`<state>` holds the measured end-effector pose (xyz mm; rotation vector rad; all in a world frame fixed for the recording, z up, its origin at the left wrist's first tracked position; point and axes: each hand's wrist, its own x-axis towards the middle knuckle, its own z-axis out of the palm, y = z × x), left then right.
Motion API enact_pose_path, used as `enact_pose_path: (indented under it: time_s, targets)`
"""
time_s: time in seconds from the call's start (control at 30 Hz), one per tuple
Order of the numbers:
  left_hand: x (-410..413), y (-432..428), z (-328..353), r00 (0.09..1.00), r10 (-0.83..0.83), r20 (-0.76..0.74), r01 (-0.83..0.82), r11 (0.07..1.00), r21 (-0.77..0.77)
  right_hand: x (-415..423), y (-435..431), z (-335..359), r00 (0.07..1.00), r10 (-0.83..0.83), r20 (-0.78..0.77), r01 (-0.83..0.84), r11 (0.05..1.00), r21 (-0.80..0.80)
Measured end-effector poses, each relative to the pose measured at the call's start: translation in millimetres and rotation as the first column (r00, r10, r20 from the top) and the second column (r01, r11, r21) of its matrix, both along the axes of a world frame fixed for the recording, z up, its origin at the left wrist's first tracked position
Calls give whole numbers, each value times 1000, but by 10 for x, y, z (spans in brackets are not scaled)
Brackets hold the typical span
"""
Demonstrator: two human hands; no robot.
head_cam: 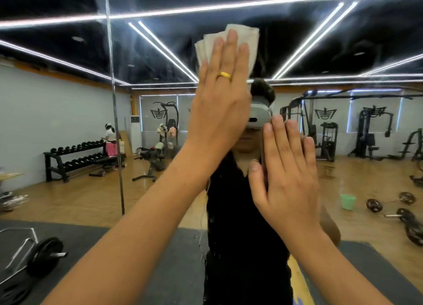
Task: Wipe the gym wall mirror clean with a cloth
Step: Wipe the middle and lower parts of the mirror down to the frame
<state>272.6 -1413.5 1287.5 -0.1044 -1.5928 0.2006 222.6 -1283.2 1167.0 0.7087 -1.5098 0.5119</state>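
flat left hand [219, 103] presses the cloth [229, 46] against the mirror [68, 98]; right hand [288, 174] flat, fingers straight.

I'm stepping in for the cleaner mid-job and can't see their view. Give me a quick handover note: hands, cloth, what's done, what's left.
Left hand: open, fingers straight, pressing the folded white cloth flat on the mirror, up high.
Right hand: open, flat against the glass, lower and to the right, holding nothing.
Done: the cloth is on the glass; how much is already clean cannot be told.
Left: hazy streaks show across the upper glass. Wipe those, then probably the rest of the panel.
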Motion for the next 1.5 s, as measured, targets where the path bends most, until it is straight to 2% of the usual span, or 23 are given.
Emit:
enact_pose_path:
  time_s: [0.13, 0.23, 0.3, 0.43, 0.57, 0.67, 0.77, 0.87, 0.93, 1.03, 1.13, 1.23, 1.3, 1.4, 1.5]
  targets:
    - [311, -533, -57, 997, -53, -54, 65, 966, 250, 8, -11, -15, 1000, 28, 6, -28, 1000, 8]
    - [452, -500, -10, 987, -121, -107, 154, 907, 392, 8, -18, 24, 999, 33, 0, -33, 999, 13]
    - [392, -254, 81, 987, -121, -104, 152, 906, 395, 2, -7, 42, 1000, 29, 6, -29, 999, 21]
    - [187, 100, 95, 984, -179, 5, 175, 967, 183, -21, 16, 42, 999, 32, 13, -33, 999, 40]
    - [307, -105, 97, 993, -101, 63, 98, 994, 51, -27, 28, 49, 1000, 28, 8, -28, 999, 36]
    - [531, -487, 1, 997, -53, 64, 43, 986, 159, -15, 35, 18, 999, 34, 23, -35, 999, 22]
    - [691, -741, -168, 996, -84, -10, 83, 941, 327, -6, 32, 25, 1000, 27, 12, -27, 1000, 10]
    - [629, -642, -166, 994, -98, -56, 112, 924, 366, -6, 11, 28, 1000, -12, 14, 12, 1000, 9]
    - [518, -405, -134, 991, -133, -25, 134, 950, 282, 0, -1, 28, 999, -32, 16, 32, 999, 14]
    - [290, -6, -76, 984, -172, 32, 172, 985, 30, 8, -6, 43, 999, -46, -2, 46, 999, 14]
    - [146, 80, 52, 984, -138, 109, 158, 966, -203, 14, -17, 42, 999, -48, -23, 48, 999, 5]
    - [235, -182, -54, 962, -70, 265, 164, 921, -355, 25, -13, 52, 998, -62, -22, 62, 998, 10]
    - [360, -381, -325, 947, -35, 320, 163, 910, -381, 33, -4, 46, 998, -69, -14, 69, 997, 25]
    - [533, -591, -674, 926, -40, 377, 166, 937, -308, 42, -1, 27, 997, -80, 5, 80, 996, 41]
    - [571, -577, -694, 935, -51, 351, 150, 954, -259, 43, -6, 15, 996, -88, -2, 88, 996, 34]
